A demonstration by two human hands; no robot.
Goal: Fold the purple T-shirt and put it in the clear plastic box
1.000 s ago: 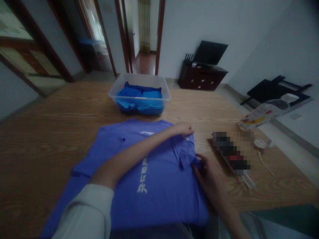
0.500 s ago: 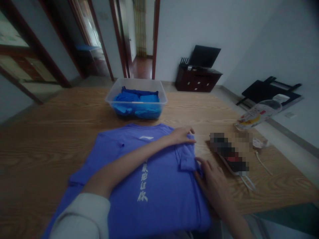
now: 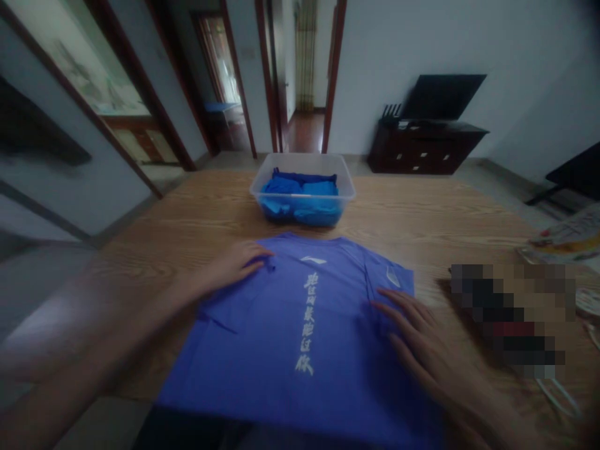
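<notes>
Blue T-shirt [image 3: 300,337], flat on the wooden table [image 3: 187,219], long axis running away from you: your left hand [image 3: 234,265] and right hand [image 3: 417,337], fingers spread, press its opposite edges.

The left hand [image 3: 234,265], a second ago stretched across the purple T-shirt [image 3: 300,337] to its right shoulder, now rests flat on the left shoulder, while the right hand [image 3: 422,340] has let go of the folded sleeve and lies spread open
</notes>
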